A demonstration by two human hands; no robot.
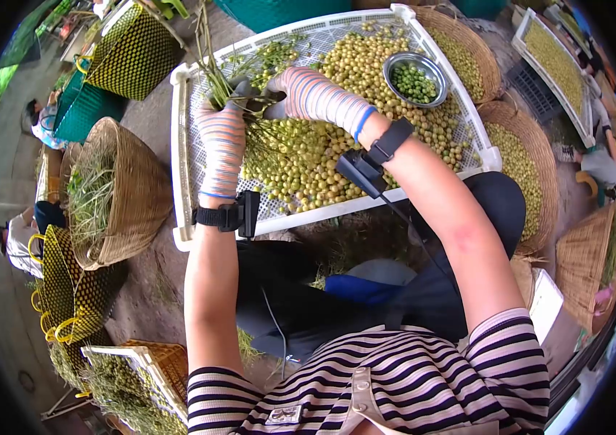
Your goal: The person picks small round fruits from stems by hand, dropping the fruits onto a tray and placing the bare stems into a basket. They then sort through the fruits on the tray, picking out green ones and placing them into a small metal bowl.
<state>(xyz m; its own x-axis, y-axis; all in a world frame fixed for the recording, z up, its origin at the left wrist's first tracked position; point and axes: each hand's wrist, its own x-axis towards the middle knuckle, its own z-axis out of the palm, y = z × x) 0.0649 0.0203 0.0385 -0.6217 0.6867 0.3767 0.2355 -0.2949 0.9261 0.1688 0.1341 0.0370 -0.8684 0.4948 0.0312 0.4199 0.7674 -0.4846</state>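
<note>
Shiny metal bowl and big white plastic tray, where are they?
Shiny round metal bowl (415, 59), head view, far inner wall.
Big white plastic mesh tray (180, 145), head view, left rim.

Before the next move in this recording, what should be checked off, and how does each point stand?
1. Left hand in striped glove holds the thin green stems: ok.
2. Right hand in striped glove close beside the left: ok.
3. Both hands over the white plastic mesh tray: ok.
4. Round metal bowl upright, apart from the hands: ok.
5. Small round yellowish fruits free of stems: not ok, stems overlie some below the hands.
6. Held stems stripped bare: cannot tell.
</note>
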